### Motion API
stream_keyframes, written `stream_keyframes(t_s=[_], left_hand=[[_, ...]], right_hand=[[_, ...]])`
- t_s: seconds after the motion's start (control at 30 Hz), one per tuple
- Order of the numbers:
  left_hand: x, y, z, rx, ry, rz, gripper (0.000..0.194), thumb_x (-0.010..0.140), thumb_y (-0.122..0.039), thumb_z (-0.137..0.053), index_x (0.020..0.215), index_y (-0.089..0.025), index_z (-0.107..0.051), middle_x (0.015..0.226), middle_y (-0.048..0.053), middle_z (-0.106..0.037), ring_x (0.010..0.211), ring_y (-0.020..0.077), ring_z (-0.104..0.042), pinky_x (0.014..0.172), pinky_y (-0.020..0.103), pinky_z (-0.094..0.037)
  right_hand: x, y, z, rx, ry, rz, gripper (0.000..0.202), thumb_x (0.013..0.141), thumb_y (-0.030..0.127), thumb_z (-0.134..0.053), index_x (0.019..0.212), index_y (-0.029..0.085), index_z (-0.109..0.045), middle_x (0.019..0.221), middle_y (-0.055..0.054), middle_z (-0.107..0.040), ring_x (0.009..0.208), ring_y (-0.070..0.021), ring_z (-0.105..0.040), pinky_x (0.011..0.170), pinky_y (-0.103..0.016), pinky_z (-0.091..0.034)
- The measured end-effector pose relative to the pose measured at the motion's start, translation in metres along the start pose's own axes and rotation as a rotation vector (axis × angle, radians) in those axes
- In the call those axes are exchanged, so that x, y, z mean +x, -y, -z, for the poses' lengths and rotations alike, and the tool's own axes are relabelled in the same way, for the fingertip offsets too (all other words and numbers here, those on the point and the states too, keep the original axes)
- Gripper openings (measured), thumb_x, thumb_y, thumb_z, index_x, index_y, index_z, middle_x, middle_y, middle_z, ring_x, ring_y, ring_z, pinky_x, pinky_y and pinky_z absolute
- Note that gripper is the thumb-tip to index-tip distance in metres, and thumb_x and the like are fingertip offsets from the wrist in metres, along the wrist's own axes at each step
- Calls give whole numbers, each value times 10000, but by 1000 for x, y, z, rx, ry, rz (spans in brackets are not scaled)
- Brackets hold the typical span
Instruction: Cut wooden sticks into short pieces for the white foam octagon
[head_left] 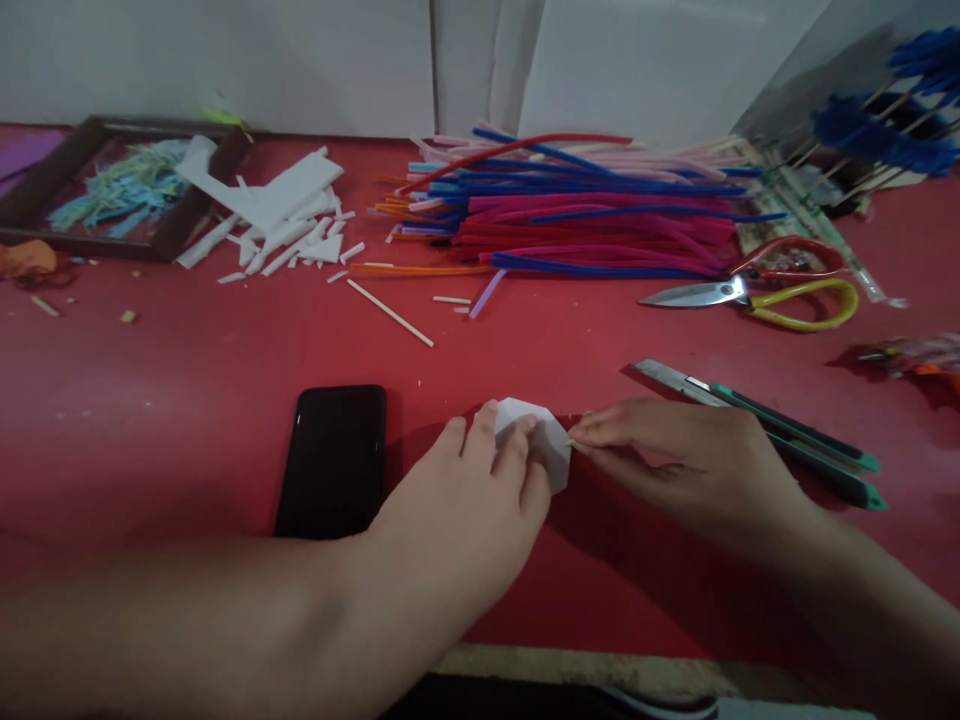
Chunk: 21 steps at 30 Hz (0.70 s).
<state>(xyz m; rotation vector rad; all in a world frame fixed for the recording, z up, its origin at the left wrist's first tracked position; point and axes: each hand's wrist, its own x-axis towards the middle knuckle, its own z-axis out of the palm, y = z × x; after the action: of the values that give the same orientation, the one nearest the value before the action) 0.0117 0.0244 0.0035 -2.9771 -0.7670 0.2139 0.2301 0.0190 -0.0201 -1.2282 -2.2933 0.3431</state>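
Observation:
A white many-sided piece of foam board (556, 450) lies on the red table top. My left hand (465, 490) rests over it with fingers spread, the fingertips pressing its upper face; part of the piece is hidden underneath. At the right edge of the piece, my right hand (675, 455) pinches a short, thin pale stick (571, 441) between thumb and fingers. Its tip touches the foam's edge, and most of the stick is hidden by the fingers. Just beyond my right hand lie two green-and-black box cutters (795, 430). A black phone (334, 460) is left of my left hand.
Scissors (739, 290) with red and yellow handles lie at the right. Behind are bundled pipe cleaners (600, 215), white foam scraps (292, 210) and a brown frame (161, 245). A loose wooden stick (390, 312) lies mid-table. Blue fluffy shapes on sticks (885, 140) stand far right.

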Motion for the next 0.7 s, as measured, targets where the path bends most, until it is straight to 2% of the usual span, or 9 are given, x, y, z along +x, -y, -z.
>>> stream_keyframes(t_s=[0.3,0.53,0.7], left_hand=[[1,3,0,-8,-9,-16,376,948,-194,-471,1284,-99,-610,1317,197,-620,1182,366,-617,849,465,-558],[1,3,0,-1,-55,-2,369,937,-212,-495,1264,-102,-625,1268,177,-657,1156,355,-632,843,452,-554],[0,3,1,-35,-10,-5,383,951,-200,-486,1304,-95,-591,1313,202,-621,1186,346,-611,861,457,-529]], right_hand=[[-2,5,-3,-18,-1,-45,167,890,149,-549,891,251,-681,849,22,-769,781,-140,-736,730,-223,-592],[0,6,-1,-12,44,-72,189,886,156,-542,897,273,-689,858,24,-773,792,-161,-741,717,-254,-603],[-1,3,0,-8,29,-66,155,894,184,-555,863,268,-681,821,22,-769,757,-156,-740,686,-247,-602]])
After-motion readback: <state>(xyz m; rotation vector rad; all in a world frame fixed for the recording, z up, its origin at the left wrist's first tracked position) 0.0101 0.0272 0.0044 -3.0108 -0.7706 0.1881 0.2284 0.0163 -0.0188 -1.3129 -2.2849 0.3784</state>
